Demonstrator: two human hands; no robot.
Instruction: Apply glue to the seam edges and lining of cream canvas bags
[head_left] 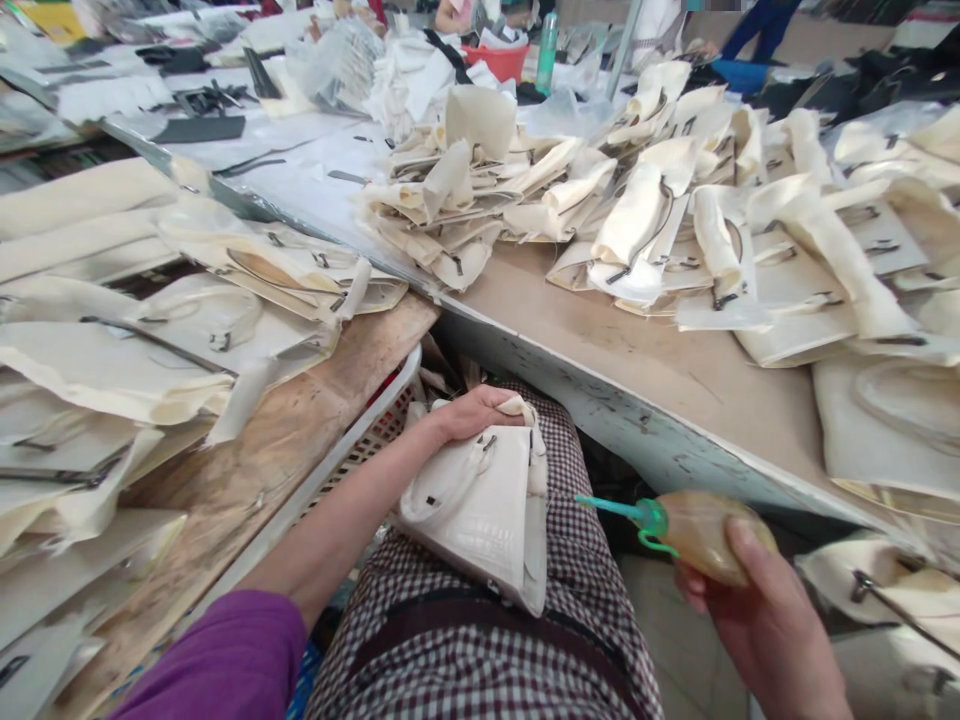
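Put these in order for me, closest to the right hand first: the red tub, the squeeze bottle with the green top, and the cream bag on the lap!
From the right hand:
1. Squeeze bottle: in its grip.
2. Cream bag: on the lap, to the left.
3. Red tub: far back, beyond the bag piles.

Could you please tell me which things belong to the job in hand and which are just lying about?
Job: cream bag (left hand), nozzled bottle (right hand), probably the piled cream bags.
Apparently just lying about: red tub, green bottle.
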